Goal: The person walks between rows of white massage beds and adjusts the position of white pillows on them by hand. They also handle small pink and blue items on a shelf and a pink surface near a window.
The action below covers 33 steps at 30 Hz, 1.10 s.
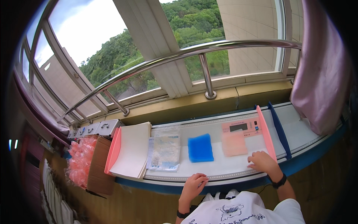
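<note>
Before me lies a long white measuring board (pixel 179 174) with ruled scales along its edges and upright pink end panels. My left hand (pixel 194 184) rests empty at its front edge, fingers bent and thumb slightly apart. My right hand (pixel 262 161) hovers over or touches the board beside the right pink panel (pixel 265 131); its curved fingers are apart and hold nothing visible. A blue square sheet (pixel 200 147) lies between the hands, farther back. A pale pink square sheet (pixel 234 143) lies left of my right hand, below a pink display panel (pixel 241 127).
Left on the board are a clear plastic packet (pixel 166 149) and a stack of white sheets (pixel 131 151). Beyond stand a cardboard box (pixel 100 168) of pink plastic-wrapped items and metal cases (pixel 107 126). A dark blue panel (pixel 279 131), curtain (pixel 321 70) and steel rail (pixel 207 75) border the board.
</note>
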Each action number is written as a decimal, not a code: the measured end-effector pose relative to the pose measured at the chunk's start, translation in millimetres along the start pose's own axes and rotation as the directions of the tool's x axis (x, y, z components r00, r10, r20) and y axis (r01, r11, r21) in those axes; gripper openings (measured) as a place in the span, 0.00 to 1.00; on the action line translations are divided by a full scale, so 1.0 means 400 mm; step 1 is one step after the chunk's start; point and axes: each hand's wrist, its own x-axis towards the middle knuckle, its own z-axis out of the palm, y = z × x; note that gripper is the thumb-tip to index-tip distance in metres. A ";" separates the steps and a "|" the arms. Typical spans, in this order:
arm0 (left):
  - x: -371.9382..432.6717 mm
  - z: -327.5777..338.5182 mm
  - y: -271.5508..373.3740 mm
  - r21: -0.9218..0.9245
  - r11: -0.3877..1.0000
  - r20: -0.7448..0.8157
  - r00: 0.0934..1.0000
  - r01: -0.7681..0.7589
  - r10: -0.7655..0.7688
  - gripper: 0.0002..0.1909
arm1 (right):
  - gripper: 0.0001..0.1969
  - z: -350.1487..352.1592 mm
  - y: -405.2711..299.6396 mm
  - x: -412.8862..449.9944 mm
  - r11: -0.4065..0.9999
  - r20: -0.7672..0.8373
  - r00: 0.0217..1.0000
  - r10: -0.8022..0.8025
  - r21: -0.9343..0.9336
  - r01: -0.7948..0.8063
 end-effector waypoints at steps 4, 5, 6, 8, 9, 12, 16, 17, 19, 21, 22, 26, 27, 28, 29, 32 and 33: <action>0.010 0.001 -0.006 0.144 0.989 0.091 0.996 -0.036 0.023 0.06 | 0.10 0.017 -0.050 -0.069 0.995 -0.118 0.988 0.102 0.000 -0.103; -0.005 -0.019 -0.022 0.156 0.986 0.105 0.994 -0.058 0.041 0.06 | 0.11 0.027 -0.064 -0.080 0.989 -0.196 0.970 0.145 0.023 -0.144; 0.018 0.007 -0.004 0.209 0.973 0.116 0.990 -0.099 0.076 0.08 | 0.12 0.038 -0.077 -0.090 0.979 -0.280 0.939 0.201 0.048 -0.196; 0.028 0.019 0.003 0.261 0.961 0.143 0.988 -0.087 0.051 0.16 | 0.14 0.058 -0.101 -0.102 0.983 -0.324 0.929 0.177 0.105 -0.150; 0.028 0.018 0.002 0.268 0.959 0.146 0.988 -0.088 0.049 0.16 | 0.16 0.066 -0.111 -0.105 0.979 -0.370 0.912 0.178 0.159 -0.127; 0.042 0.035 0.015 0.356 0.933 0.277 0.947 0.055 -0.161 0.21 | 0.20 0.079 -0.130 -0.110 0.986 -0.414 0.901 0.132 0.146 -0.077; 0.027 0.009 0.002 0.373 0.904 0.251 0.961 -0.208 0.117 0.27 | 0.18 0.083 -0.137 -0.107 0.995 -0.455 0.885 0.098 0.075 -0.071; 0.041 0.024 0.016 0.382 0.903 0.230 0.966 -0.199 0.116 0.27 | 0.17 0.083 -0.137 -0.106 0.994 -0.466 0.879 0.104 0.026 -0.105; 0.029 0.002 0.004 0.306 0.939 0.278 0.958 -0.158 0.070 0.26 | 0.15 0.086 -0.138 -0.103 0.995 -0.448 0.888 0.103 0.036 -0.098; 0.018 -0.016 -0.005 0.300 0.947 0.284 0.959 -0.112 0.023 0.26 | 0.14 0.092 -0.139 -0.099 0.993 -0.443 0.889 0.117 0.046 -0.108; 0.027 -0.007 0.004 0.225 0.961 0.288 0.953 -0.163 0.094 0.27 | 0.14 0.094 -0.140 -0.098 0.988 -0.458 0.876 0.152 0.088 -0.125; 0.047 0.013 0.025 0.361 0.905 0.283 0.951 -0.223 0.122 0.29 | 0.18 0.103 -0.141 -0.094 0.983 -0.383 0.906 0.180 0.088 -0.158; 0.035 -0.003 0.014 0.340 0.929 0.288 0.956 -0.149 0.048 0.28 | 0.18 0.104 -0.142 -0.092 0.989 -0.387 0.910 0.147 0.074 -0.128; 0.042 0.005 0.020 0.353 0.935 0.323 0.942 -0.031 -0.091 0.27 | 0.18 0.104 -0.142 -0.091 0.987 -0.431 0.888 0.160 0.093 -0.133; 0.041 0.005 0.020 0.322 0.944 0.294 0.955 -0.072 -0.027 0.27 | 0.18 0.104 -0.142 -0.089 0.983 -0.467 0.867 0.175 0.127 -0.130; 0.006 -0.037 -0.012 0.306 0.940 0.290 0.955 -0.153 0.061 0.26 | 0.15 0.102 -0.143 -0.083 0.986 -0.513 0.842 0.164 0.112 -0.124; 0.027 -0.011 0.007 0.354 0.914 0.265 0.959 -0.197 0.104 0.26 | 0.15 0.102 -0.143 -0.081 0.989 -0.523 0.841 0.141 0.105 -0.101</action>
